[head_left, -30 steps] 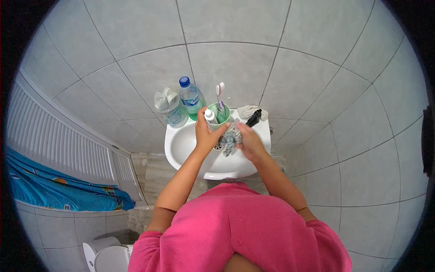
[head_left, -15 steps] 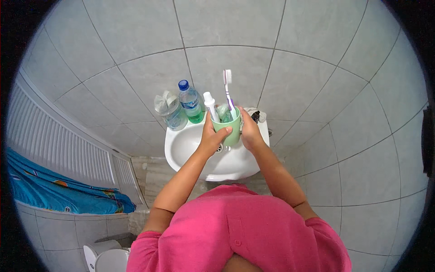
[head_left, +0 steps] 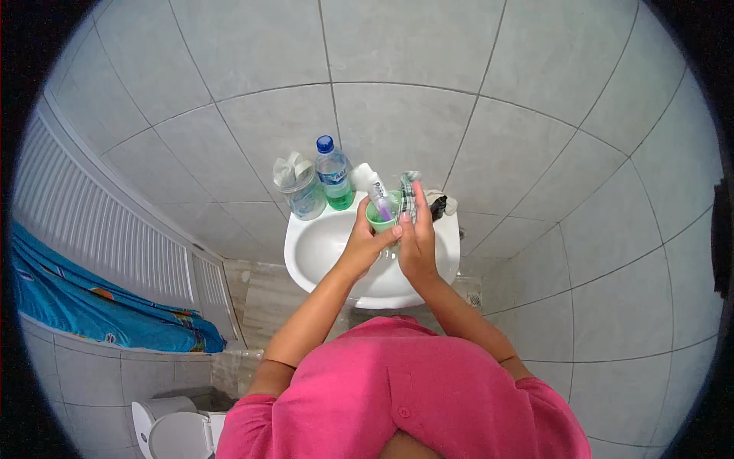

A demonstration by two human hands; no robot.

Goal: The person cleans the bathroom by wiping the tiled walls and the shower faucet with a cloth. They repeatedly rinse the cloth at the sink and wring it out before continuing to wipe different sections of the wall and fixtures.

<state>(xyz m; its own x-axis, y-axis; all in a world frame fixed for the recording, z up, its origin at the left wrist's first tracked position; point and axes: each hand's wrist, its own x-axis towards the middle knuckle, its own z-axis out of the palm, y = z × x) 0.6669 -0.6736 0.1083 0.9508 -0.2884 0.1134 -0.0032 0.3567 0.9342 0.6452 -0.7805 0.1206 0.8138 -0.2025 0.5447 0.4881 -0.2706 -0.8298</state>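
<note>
Over the sink, my left hand (head_left: 365, 243) is wrapped round a light green cup (head_left: 382, 226), which is tilted. A white toothpaste tube (head_left: 378, 190) sticks out of its mouth, with something purple beside it inside. My right hand (head_left: 417, 246) presses a grey-and-white checkered cloth (head_left: 407, 196) to the right side of the cup, its fingers stretched up along the cloth. The toothbrush head does not show now. Both hands are close together, and the cup's lower part is partly hidden by the fingers.
Beneath my hands is the white sink (head_left: 313, 249). On its back ledge stand a plastic bottle (head_left: 334, 172) with green liquid and a blue cap, a clear tub (head_left: 302, 197) with a white bag, and a black item (head_left: 438, 206). A toilet (head_left: 180, 436) stands lower left, near a blue towel (head_left: 99, 306).
The cup has tipped and turned in my hands, and the upright toothbrush has dropped from sight. The checkered cloth now shows clearly at my right hand. The view has shifted slightly.
</note>
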